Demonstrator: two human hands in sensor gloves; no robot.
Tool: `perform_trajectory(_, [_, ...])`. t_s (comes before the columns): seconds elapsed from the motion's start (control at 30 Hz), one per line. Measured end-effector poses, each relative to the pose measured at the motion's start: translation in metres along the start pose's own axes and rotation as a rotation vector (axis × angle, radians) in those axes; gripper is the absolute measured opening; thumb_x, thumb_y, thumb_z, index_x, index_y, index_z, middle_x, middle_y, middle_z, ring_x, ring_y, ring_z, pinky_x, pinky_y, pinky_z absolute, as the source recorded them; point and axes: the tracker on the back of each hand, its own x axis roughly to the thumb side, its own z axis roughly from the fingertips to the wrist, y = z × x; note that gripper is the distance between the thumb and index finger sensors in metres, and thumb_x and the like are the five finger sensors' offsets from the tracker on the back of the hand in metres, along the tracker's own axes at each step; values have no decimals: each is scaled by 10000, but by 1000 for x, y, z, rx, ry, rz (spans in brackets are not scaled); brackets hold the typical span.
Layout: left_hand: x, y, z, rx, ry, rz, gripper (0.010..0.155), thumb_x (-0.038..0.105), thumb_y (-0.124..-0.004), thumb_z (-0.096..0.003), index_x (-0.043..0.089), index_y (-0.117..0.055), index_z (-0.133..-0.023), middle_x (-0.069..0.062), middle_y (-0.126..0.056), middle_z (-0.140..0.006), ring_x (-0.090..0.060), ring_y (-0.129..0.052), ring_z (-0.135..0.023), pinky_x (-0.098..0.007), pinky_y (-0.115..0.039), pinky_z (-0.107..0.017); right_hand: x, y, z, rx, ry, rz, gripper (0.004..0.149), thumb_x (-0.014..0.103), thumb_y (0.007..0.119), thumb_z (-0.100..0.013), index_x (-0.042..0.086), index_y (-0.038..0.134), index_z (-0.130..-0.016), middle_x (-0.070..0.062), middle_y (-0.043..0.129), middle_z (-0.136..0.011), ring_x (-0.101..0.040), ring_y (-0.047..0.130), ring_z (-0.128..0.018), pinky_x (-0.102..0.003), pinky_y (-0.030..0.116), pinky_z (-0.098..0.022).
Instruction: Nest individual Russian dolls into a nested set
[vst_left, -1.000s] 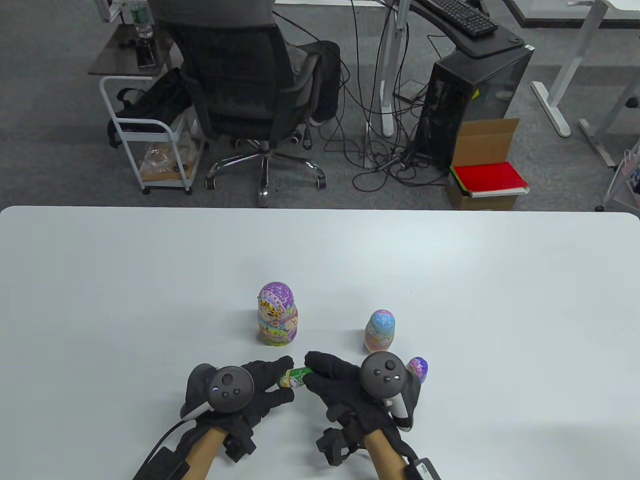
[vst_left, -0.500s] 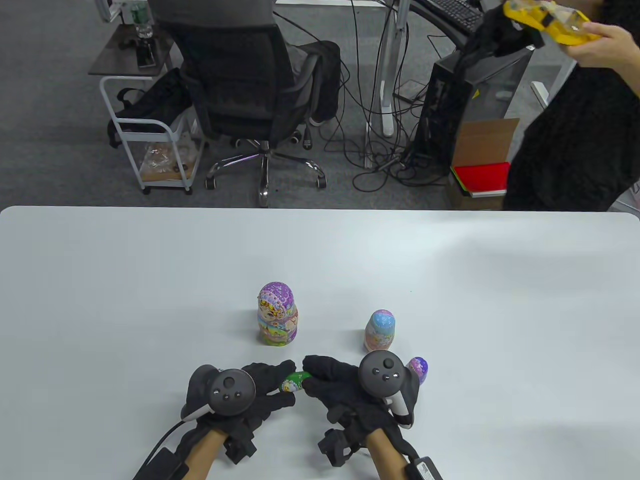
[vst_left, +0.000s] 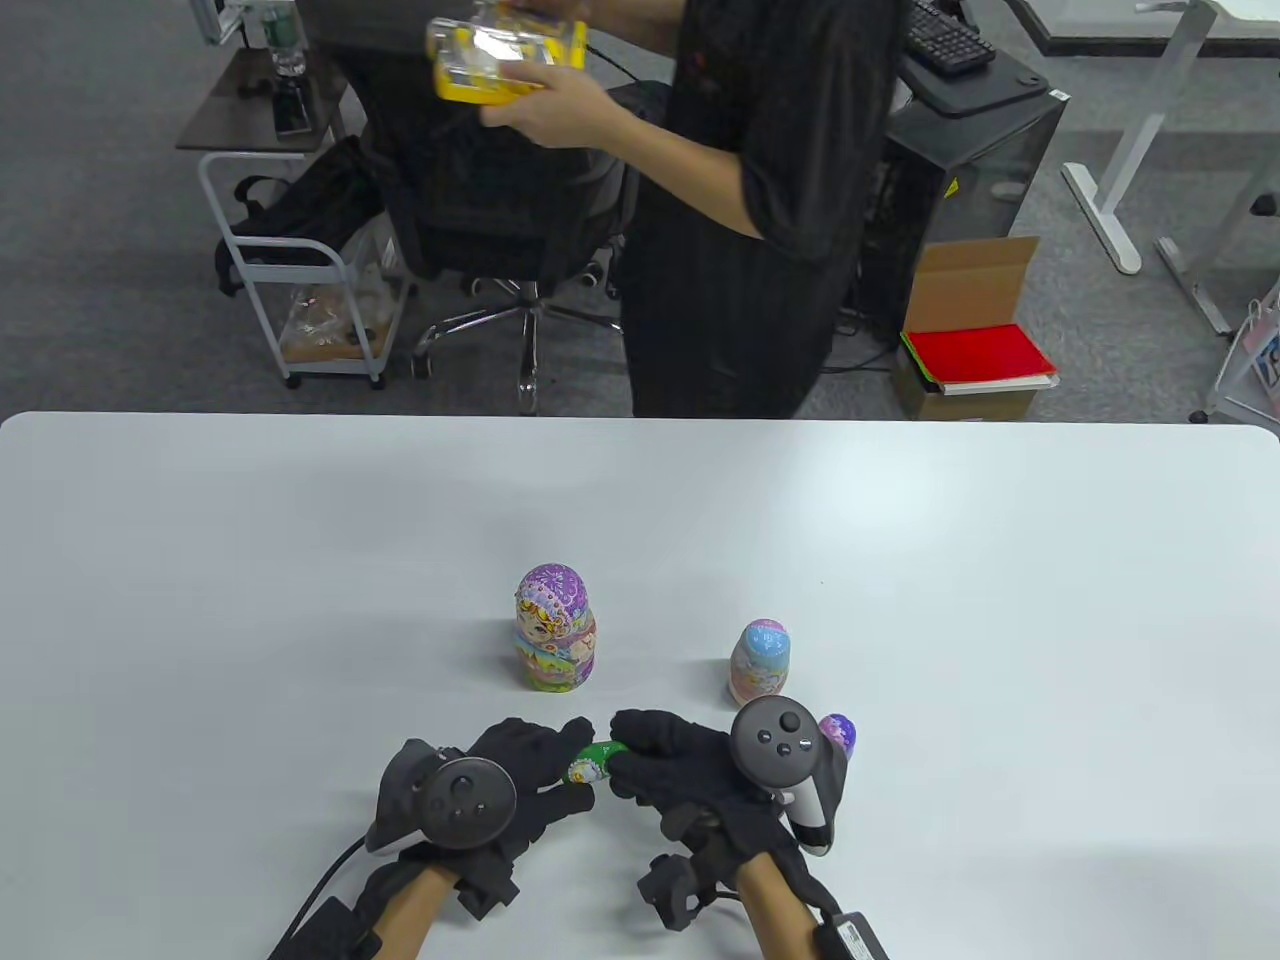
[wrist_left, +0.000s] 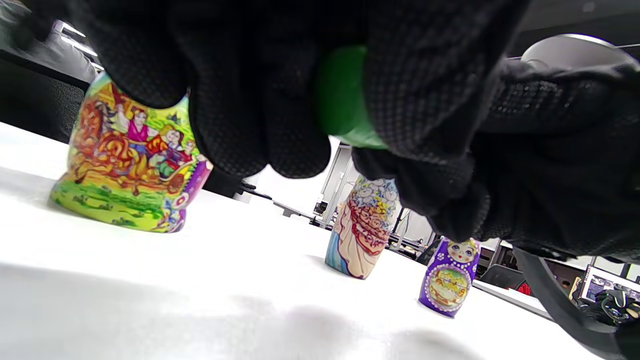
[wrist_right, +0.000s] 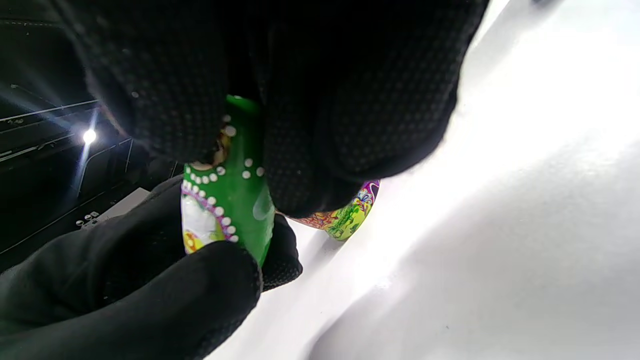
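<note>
Both hands hold one small green doll (vst_left: 592, 762) lying sideways just above the table's front. My left hand (vst_left: 545, 770) grips its lower end and my right hand (vst_left: 640, 752) grips its head end. The doll shows in the left wrist view (wrist_left: 345, 100) and in the right wrist view (wrist_right: 232, 200), mostly hidden by gloved fingers. The largest doll (vst_left: 555, 641), purple-headed, stands upright behind the hands. A pale blue-topped doll (vst_left: 760, 661) stands to the right. A small purple doll (vst_left: 839, 736) stands behind my right hand's tracker.
The white table (vst_left: 300, 560) stretches wide on all sides of the dolls. A person in black (vst_left: 760, 200) stands past the far edge holding a yellow box (vst_left: 500, 55). An office chair (vst_left: 470, 200) and a cart (vst_left: 300, 280) stand beyond.
The hands have kept their grip on the green doll, shifting only slightly. The person with the yellow box has walked from the far right to the middle behind the table.
</note>
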Motion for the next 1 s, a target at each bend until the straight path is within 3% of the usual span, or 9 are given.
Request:
perform_trajectory(0.27, [-2, -5, -2, -15, 57, 59, 689, 419, -904, -447, 8, -793, -989, -142, -1010, -818, -378, -975, -752, -645, -729, -595, 1, 10, 4, -45, 32, -31, 528, 378, 909, -379, 243, 767, -870, -69, 876, -860, -227, 1050, -628, -374, 922, -484])
perform_trajectory(0.33, [-2, -7, -4, -46, 104, 48, 738, 460, -863, -470, 51, -708, -1065, -152, -934, -932, -405, -898, -847, -671, -690, -608, 8, 8, 6, -108, 23, 27, 511, 360, 909, -380, 242, 782, -861, -72, 876, -861, -244, 1044, -630, -392, 913, -486])
perform_trajectory(0.4, [1, -12, -6, -104, 113, 47, 842, 505, -827, -485, 42, -569, -1140, -201, -801, -1053, -469, -768, -934, -707, -622, -622, 17, 6, 9, -174, -31, 186, 510, 350, 909, -380, 232, 785, -861, -83, 876, -859, -256, 1040, -626, -407, 905, -483])
perform_trajectory(0.47, [1, -17, -8, -168, 103, 14, 857, 542, -787, -497, 51, -543, -1156, -223, -745, -1093, -492, -734, -947, -712, -610, -623, 27, 7, 12, -264, -95, 512, 506, 344, 911, -377, 219, 799, -855, -96, 887, -849, -269, 1043, -614, -419, 903, -473])
perform_trajectory(0.53, [1, -21, -8, -229, 104, 8, 836, 547, -774, -508, 63, -560, -1154, -225, -735, -1100, -497, -726, -951, -712, -607, -624, 33, 14, 11, -272, -96, 879, 502, 355, 905, -376, 233, 803, -853, -80, 894, -849, -255, 1050, -611, -408, 909, -474])
perform_trajectory(0.63, [0, -25, -9, -250, 111, -2, 819, 550, -764, -511, 74, -577, -1151, -232, -720, -1109, -505, -704, -961, -719, -591, -628, 27, 26, 5, -324, -92, 1111, 495, 379, 897, -367, 263, 816, -842, -47, 912, -844, -228, 1061, -606, -403, 911, -472])
perform_trajectory(0.77, [-1, -23, -8, -237, 112, 0, 807, 552, -758, -513, 81, -590, -1146, -230, -722, -1109, -504, -697, -966, -724, -583, -629, 18, 28, -5, -285, -37, 1074, 505, 382, 877, -385, 267, 791, -869, -48, 889, -873, -237, 1044, -638, -419, 895, -490])
perform_trajectory(0.87, [-3, -22, -7, -244, 111, 1, 806, 555, -755, -512, 83, -594, -1145, -229, -726, -1107, -505, -700, -964, -724, -584, -628, 23, 21, 1, -250, -34, 1044, 589, 456, 864, -372, 267, 744, -917, -60, 866, -908, -269, 1022, -688, -441, 879, -508])
perform_trajectory(1.0, [-6, -19, -6, -238, 109, -22, 796, 555, -754, -512, 86, -608, -1138, -222, -738, -1100, -499, -708, -961, -722, -587, -628, 49, -23, 24, -428, -69, 1058, 546, 456, 872, -372, 267, 790, -878, -38, 893, -883, -252, 1038, -664, -435, 886, -495])
